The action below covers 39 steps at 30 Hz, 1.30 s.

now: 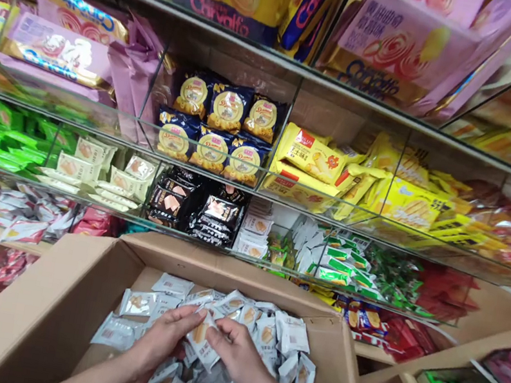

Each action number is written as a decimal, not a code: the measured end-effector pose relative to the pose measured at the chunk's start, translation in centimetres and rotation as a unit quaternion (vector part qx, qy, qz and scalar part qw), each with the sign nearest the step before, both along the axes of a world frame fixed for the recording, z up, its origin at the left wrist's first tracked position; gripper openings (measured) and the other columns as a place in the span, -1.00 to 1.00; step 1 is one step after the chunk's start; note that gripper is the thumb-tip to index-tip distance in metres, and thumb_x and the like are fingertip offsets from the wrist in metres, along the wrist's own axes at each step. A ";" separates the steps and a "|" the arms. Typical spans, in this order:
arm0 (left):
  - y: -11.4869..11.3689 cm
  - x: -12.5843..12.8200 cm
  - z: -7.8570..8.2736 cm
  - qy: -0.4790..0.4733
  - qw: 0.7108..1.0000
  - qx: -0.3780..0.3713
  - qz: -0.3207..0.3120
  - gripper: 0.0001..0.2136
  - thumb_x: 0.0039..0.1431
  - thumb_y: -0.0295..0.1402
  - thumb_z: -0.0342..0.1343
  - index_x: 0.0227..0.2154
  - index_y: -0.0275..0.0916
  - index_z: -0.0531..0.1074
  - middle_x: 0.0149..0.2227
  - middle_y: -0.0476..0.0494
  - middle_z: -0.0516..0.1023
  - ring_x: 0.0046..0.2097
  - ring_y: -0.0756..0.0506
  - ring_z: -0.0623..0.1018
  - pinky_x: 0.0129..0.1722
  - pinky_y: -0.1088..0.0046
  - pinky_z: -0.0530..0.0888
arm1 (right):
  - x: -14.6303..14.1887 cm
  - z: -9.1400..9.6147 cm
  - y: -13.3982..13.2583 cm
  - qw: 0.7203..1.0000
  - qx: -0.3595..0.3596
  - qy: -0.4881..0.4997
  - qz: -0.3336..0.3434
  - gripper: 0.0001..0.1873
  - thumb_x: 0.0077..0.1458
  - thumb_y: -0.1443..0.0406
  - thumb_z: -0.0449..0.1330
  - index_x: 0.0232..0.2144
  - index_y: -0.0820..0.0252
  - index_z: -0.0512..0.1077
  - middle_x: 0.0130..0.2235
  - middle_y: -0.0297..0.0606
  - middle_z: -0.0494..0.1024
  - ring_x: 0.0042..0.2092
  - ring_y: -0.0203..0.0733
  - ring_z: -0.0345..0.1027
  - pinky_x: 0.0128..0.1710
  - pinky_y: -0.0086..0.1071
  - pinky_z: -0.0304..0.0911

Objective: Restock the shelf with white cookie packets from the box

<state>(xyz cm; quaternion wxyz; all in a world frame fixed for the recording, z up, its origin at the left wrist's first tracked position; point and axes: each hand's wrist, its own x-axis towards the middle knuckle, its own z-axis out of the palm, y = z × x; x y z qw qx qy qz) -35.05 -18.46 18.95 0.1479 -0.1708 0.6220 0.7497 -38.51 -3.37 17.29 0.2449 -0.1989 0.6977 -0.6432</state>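
L hand (171, 331) & R hand (236, 348) both narrow, pinching one sm. white packet (202, 336) w/ biscuit pic btwn thumbs & fingers; it's held approx. mid-box, just above a pile of similar packets (293, 335); pile lies in an open cardboard box (72, 291), in front of shelving (301, 65) w/ clear fronts; mid shelf: dk blue packs (227, 108), lilac packs (59, 47) to their left, yellow packs (313, 155) to their right; tier below: green packs (8, 117), cream packs (78, 167), black packs (220, 208), etc.
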 end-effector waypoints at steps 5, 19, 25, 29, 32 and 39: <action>-0.9 -0.6 -0.7 0.117 0.982 -0.120 -0.083 -0.55 -0.21 0.05 0.15 -0.43 -0.27 0.37 -0.56 0.05 0.33 -0.48 0.01 0.30 -0.50 0.54 0.22 | -0.3 -0.1 0.0 1.000 0.009 -0.004 -0.023 -0.63 -0.23 0.15 0.30 -0.38 0.25 0.35 -0.49 -0.43 0.29 -0.45 -0.37 0.10 -0.41 -0.45 0.05; -0.2 0.6 0.8 0.077 0.980 -0.043 -0.178 -0.62 -0.23 -0.22 0.25 -0.43 -0.20 0.16 -0.50 0.10 0.39 -0.57 0.06 0.40 -0.66 0.61 0.19 | -1.5 0.1 0.8 0.995 -0.074 -0.028 -0.069 -0.62 -0.26 0.13 0.33 -0.40 0.22 0.38 -0.52 -0.40 0.36 -0.49 -0.37 0.18 -0.49 -0.48 0.09; -1.5 -0.2 2.9 0.091 0.979 -0.036 -0.182 -0.58 -0.17 -0.08 0.21 -0.31 -0.27 0.33 -0.57 0.03 0.47 -0.61 0.06 0.40 -0.67 0.61 0.11 | -1.9 3.2 1.8 0.995 -0.047 -0.049 -0.069 -0.67 -0.35 0.15 0.36 -0.51 0.22 0.44 -0.58 -0.39 0.38 -0.54 -0.37 0.18 -0.51 -0.47 0.09; -2.9 -1.3 3.4 0.106 0.991 -0.019 -0.079 -0.52 -0.18 0.09 0.11 -0.36 -0.24 0.36 -0.51 -0.02 0.51 -0.54 0.02 0.43 -0.63 0.58 0.18 | -4.0 7.3 3.4 0.990 -0.046 -0.019 -0.129 -0.63 -0.34 0.13 0.35 -0.45 0.23 0.45 -0.54 -0.34 0.44 -0.56 -0.35 0.20 -0.58 -0.47 0.11; -3.7 -2.0 2.4 0.103 0.993 -0.018 -0.051 -0.51 -0.23 0.08 0.16 -0.38 -0.24 0.34 -0.47 0.00 0.50 -0.50 0.04 0.42 -0.56 0.59 0.21 | -7.6 10.2 4.6 0.969 -0.060 0.058 -0.233 -0.58 -0.28 0.08 0.29 -0.36 0.22 0.42 -0.53 -0.35 0.43 -0.58 -0.36 0.17 -0.65 -0.49 0.07; -3.1 -1.9 -0.5 0.076 0.990 -0.050 -0.110 -0.46 -0.34 0.12 0.17 -0.43 -0.24 0.29 -0.54 0.06 0.41 -0.58 0.09 0.31 -0.62 0.58 0.02 | -17.0 9.8 2.8 0.934 0.038 0.244 -0.257 -0.57 -0.19 0.09 0.18 -0.32 0.31 0.45 -0.51 -0.29 0.45 -0.49 -0.26 0.27 -0.53 -0.40 0.20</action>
